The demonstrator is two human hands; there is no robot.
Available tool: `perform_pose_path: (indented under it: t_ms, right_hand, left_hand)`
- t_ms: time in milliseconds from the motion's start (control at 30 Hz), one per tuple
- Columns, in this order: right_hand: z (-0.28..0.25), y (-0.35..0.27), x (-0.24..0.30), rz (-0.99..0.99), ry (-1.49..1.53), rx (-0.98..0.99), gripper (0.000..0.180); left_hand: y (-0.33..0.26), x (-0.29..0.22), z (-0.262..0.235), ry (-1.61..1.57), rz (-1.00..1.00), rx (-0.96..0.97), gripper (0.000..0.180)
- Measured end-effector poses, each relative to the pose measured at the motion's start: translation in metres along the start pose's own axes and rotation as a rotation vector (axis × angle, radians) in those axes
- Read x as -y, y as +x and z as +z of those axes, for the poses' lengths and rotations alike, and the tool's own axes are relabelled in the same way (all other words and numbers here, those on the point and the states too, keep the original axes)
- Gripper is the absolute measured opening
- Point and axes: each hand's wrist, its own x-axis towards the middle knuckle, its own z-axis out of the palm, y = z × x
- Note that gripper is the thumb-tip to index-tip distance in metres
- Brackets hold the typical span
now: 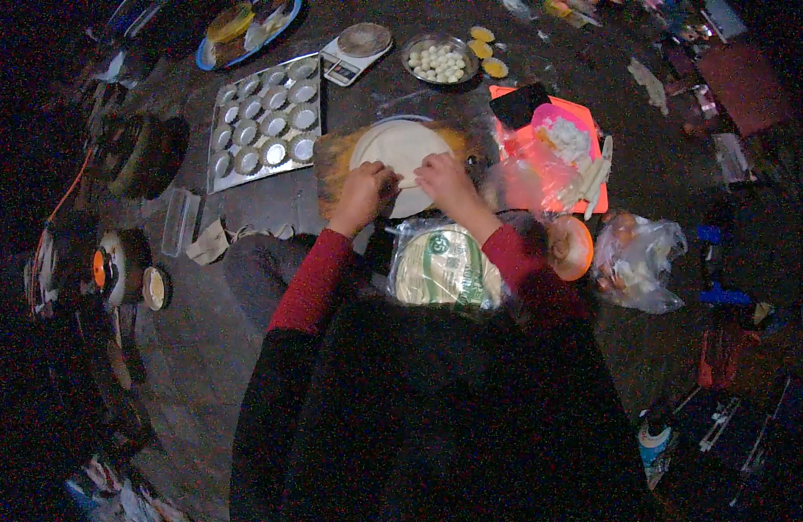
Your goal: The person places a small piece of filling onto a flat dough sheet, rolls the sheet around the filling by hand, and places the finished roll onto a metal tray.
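Packet (443,268): clear plastic, green emblem and lettering, too blurred to read.
Scale (356,52): white, small display at the front, figures unreadable.
Round sheet (403,143): pale, over the wooden board (330,170).
Left hand (367,196): fingertips bunched at the sheet; cannot tell if pinching.
Right hand (452,184): likewise bent, hold unclear.
Floor (197,365): dark grey, dimly lit, shadowed toward the edges.

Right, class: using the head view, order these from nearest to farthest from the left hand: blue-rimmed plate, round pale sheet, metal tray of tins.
From the left hand:
1. Round pale sheet: meets the hand, mostly on its right.
2. Metal tray of tins: upper left.
3. Blue-rimmed plate: upper left, beyond the tray.
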Motion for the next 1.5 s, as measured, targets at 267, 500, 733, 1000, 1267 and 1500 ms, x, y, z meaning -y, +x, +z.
perform_pose_path:
  t_ms: [267,500,733,1000,1267,1500]
  right_hand:
    - [0.023,-0.005,0.006,0.099,0.121,0.054,0.015]
    - [0.016,-0.002,0.029,0.06,-0.047,-0.025,0.025]
    - [0.033,-0.007,0.029,0.123,-0.02,-0.014,0.025]
    - [0.027,0.005,0.032,0.079,0.006,-0.044,0.019]
    - [0.025,0.003,0.029,0.108,-0.015,0.051,0.021]
    - [0.021,0.001,0.033,0.074,0.007,-0.034,0.025]
  left_hand:
    - [-0.002,0.011,0.017,-0.015,-0.084,0.048,0.017]
    - [0.004,0.0,0.006,0.005,-0.064,0.022,0.015]
    - [-0.013,0.018,0.016,-0.074,-0.045,-0.036,0.019]
    - [-0.045,0.025,-0.003,-0.113,-0.42,-0.027,0.02]
    - [-0.042,0.025,-0.006,-0.245,-0.541,-0.022,0.029]
    - [-0.037,0.012,-0.007,0.014,-0.633,0.028,0.03]
